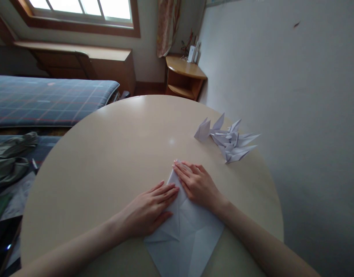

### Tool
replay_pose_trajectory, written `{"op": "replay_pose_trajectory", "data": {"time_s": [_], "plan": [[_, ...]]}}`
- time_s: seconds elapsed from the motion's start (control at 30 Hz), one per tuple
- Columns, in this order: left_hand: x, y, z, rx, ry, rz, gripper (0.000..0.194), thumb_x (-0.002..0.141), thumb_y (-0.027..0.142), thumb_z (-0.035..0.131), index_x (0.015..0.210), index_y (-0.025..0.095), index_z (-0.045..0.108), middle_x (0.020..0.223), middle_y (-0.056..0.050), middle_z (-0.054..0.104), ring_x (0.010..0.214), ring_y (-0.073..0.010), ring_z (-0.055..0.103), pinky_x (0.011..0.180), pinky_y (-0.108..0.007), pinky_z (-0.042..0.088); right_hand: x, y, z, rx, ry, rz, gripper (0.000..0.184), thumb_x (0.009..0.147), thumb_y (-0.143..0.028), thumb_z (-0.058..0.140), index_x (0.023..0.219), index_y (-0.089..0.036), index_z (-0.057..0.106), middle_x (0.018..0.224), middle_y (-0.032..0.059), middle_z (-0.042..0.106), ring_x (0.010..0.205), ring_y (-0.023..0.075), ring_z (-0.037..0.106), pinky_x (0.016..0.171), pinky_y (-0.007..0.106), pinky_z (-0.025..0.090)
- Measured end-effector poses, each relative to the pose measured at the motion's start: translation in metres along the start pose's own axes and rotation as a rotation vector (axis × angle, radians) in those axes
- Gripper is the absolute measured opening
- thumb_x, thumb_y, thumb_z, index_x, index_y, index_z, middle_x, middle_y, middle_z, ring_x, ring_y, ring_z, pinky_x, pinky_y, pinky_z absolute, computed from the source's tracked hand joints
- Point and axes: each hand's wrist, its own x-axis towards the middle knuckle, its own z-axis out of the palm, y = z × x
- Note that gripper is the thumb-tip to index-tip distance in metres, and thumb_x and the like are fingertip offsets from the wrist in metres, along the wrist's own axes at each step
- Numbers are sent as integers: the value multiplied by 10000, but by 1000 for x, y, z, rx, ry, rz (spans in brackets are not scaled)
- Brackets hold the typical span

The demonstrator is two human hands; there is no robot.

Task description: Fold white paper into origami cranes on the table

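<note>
A creased, partly folded sheet of white paper (191, 238) lies on the round table at its near side, with its narrow tip pointing away from me. My left hand (154, 209) rests flat on the paper's left edge, fingers stretched toward the middle crease. Near the far tip, my right hand (196, 181) presses down with its fingers laid out over the paper. Parts of the upper folds are hidden under both hands. Beyond my right hand, several folded white paper cranes (231, 142) stand bunched together on the table.
The round cream table (113, 154) fills the middle of the view. A white wall (309, 115) borders it on the right. On the left is a plaid mattress (50, 100) with grey-green clothing (12, 161) below it. A wooden corner shelf (185, 67) stands behind.
</note>
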Motion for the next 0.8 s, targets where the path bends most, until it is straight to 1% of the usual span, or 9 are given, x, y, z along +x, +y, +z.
{"op": "replay_pose_trajectory", "data": {"time_s": [0.13,0.43,0.6,0.8], "plan": [[0,0,0,2,-9,-7,500,923,257,417,1386,96,320,1399,-129,419,1336,-229,317,1113,-448,277,3,0,1,-20,-10,-15,454,907,-190,391,1352,-108,413,1388,90,445,1251,230,397,970,392,313],[0,1,0,-47,11,-6,508,923,250,408,1401,118,301,1393,-126,427,1338,-218,311,1113,-418,296,3,0,4,-3,17,6,446,915,-185,378,1356,-127,413,1377,95,459,1247,218,414,969,371,322],[1,2,-1,-20,-16,-9,487,923,242,402,1373,67,340,1392,-150,419,1338,-224,310,1109,-410,309,3,1,4,27,4,18,443,923,-196,365,1358,-129,409,1389,74,443,1247,212,406,966,370,324],[1,2,0,9,-29,5,462,918,236,412,1332,30,394,1366,-165,450,1328,-231,328,1096,-394,338,3,2,5,49,11,24,436,923,-199,376,1351,-131,421,1382,73,454,1245,209,408,975,369,325]]}}
